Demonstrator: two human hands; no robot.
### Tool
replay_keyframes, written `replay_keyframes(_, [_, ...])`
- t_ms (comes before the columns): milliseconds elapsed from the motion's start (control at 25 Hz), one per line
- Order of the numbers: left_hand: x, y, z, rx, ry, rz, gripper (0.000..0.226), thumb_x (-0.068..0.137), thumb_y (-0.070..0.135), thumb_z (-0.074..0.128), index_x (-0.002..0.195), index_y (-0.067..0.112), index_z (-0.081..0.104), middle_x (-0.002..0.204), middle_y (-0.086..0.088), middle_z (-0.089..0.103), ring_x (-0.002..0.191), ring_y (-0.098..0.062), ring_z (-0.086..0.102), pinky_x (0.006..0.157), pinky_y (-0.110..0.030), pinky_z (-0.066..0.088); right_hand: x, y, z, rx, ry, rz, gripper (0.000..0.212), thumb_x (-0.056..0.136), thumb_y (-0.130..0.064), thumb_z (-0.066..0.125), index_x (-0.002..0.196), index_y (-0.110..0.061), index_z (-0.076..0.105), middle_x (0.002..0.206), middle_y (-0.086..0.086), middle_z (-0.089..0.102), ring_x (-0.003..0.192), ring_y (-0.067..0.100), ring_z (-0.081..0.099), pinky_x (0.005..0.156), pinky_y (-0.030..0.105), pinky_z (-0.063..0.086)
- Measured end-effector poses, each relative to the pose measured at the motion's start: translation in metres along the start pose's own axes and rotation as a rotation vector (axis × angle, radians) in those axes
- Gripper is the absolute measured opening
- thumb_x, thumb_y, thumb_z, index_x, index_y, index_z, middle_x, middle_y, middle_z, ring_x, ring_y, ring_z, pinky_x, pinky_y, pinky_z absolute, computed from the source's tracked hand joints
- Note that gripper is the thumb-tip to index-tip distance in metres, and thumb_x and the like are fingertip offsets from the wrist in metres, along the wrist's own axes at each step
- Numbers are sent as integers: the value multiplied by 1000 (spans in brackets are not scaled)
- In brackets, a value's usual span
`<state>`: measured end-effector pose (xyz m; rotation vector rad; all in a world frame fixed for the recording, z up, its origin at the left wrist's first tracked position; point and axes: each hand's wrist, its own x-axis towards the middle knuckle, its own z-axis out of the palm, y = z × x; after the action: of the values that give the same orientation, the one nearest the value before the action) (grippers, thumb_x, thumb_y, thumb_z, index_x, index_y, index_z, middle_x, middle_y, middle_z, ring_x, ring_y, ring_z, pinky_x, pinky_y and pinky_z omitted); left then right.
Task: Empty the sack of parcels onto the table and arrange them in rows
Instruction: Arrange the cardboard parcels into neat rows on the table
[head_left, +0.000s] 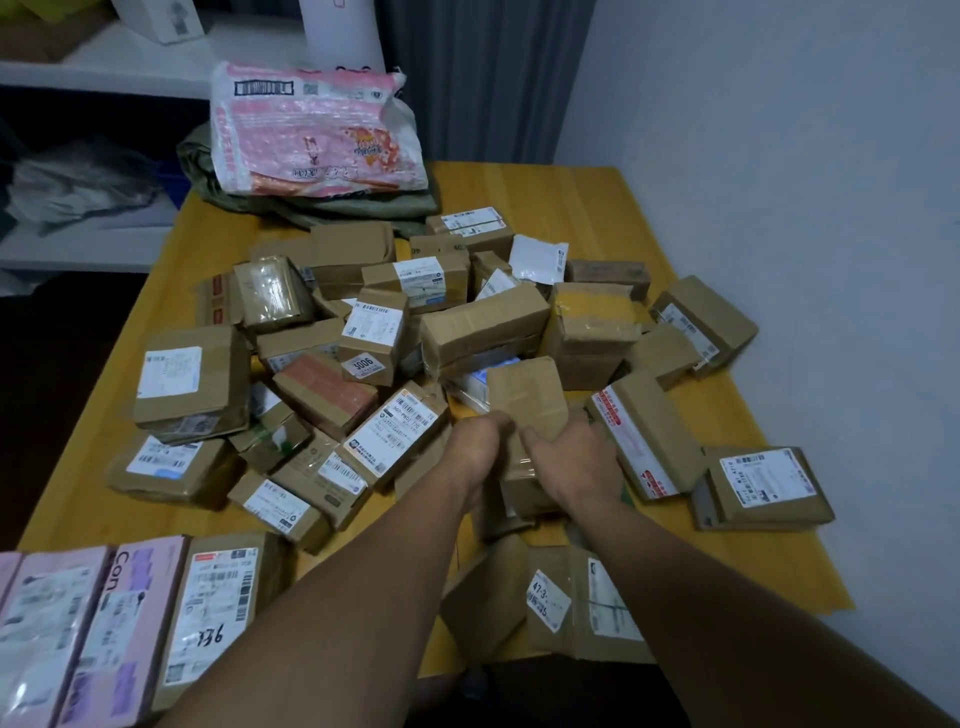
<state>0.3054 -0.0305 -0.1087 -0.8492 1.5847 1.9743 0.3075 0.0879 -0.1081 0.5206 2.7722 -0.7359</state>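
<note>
**Both hands close on one parcel at the heap's edge**

Head view: the left hand (480, 441) and right hand (574, 460) curl round the lower sides of a plain brown parcel (524, 397). It stands between them at the near edge of a loose heap of parcels (483, 322) on the yellow worktop (597, 202). The pink-and-white sack (311, 130) lies slumped at the far end, well apart from both hands. A short row of parcels (218, 608) lines the near left edge.

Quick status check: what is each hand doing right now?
Left hand: fingers curled, holding the plain brown parcel at its left side.
Right hand: holding the same parcel at its right side.
</note>
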Motion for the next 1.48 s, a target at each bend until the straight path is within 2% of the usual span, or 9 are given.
replay_keyframes(200, [-22, 8, -31, -50, -9, 75, 27, 99, 24, 47, 96, 15, 72, 79, -1, 75, 70, -17, 65, 66, -28, 50, -32, -26, 1, 45, 113, -57, 82, 79, -64, 68, 138, -13, 43, 135, 11, 50, 125, 32, 47, 93, 42, 44])
replay_keyframes(560, [-63, -3, -124, -92, 24, 164, 33, 102, 33, 44, 92, 12, 69, 89, -4, 69, 76, -17, 58, 67, -30, 43, -102, -82, 44, 76, -25, -5, 130, 65, -67, 79, 155, -10, 5, 146, 16, 30, 136, 35, 33, 105, 46, 40])
replay_keyframes(880, [-77, -36, -211, -10, 206, 87, 29, 97, 29, 49, 99, 13, 73, 93, -8, 78, 86, -29, 72, 67, -36, 51, -139, -102, 76, 570, -316, 139, 94, 54, -62, 68, 136, -21, 44, 122, 7, 63, 102, 31, 65, 90, 52, 56])
replay_keyframes(960, [-74, -47, -224, -2, 171, 63, 33, 90, 34, 50, 104, 15, 73, 93, -4, 78, 93, -29, 72, 82, -48, 59, -148, -103, 86, 647, -402, 120, 81, 56, -54, 66, 131, -24, 56, 111, 4, 72, 95, 27, 71, 85, 52, 60])
replay_keyframes(1040, [-75, -55, -233, -25, 150, 71, 33, 85, 31, 51, 105, 15, 72, 96, -4, 78, 98, -30, 73, 96, -55, 54, -155, -102, 93, 674, -464, 107, 79, 57, -47, 64, 132, -23, 59, 105, 2, 75, 87, 21, 73, 71, 41, 63])
replay_keyframes(1160, [-83, -55, -242, -103, 100, 50, 26, 92, 18, 50, 110, 14, 69, 99, -8, 78, 95, -30, 74, 95, -53, 55, -162, -103, 95, 649, -517, 112, 66, 68, -36, 62, 131, -13, 58, 85, 0, 68, 53, 6, 60, 49, 22, 45])
replay_keyframes(1240, [-84, -57, -246, -122, 72, 20, 26, 90, 16, 54, 112, 12, 68, 97, -9, 78, 92, -29, 75, 89, -49, 58, -161, -102, 98, 665, -542, 127, 54, 79, -31, 63, 129, -14, 58, 88, 1, 71, 63, 9, 65, 54, 24, 46])
replay_keyframes(1360, [-88, -62, -249, -75, 55, -25, 27, 87, 15, 60, 112, 10, 68, 96, -9, 78, 89, -29, 72, 72, -39, 58, -158, -99, 108, 684, -595, 181, 76, 66, -50, 84, 132, -19, 60, 104, 5, 77, 86, 24, 76, 66, 36, 60])
replay_keyframes(1480, [-86, -72, -252, -18, 56, -55, 30, 83, 12, 62, 112, 8, 68, 96, -10, 77, 94, -29, 71, 80, -40, 58, -164, -88, 112, 620, -633, 182, 39, 80, -36, 82, 112, -18, 68, 90, 2, 76, 72, 18, 72, 47, 21, 52])
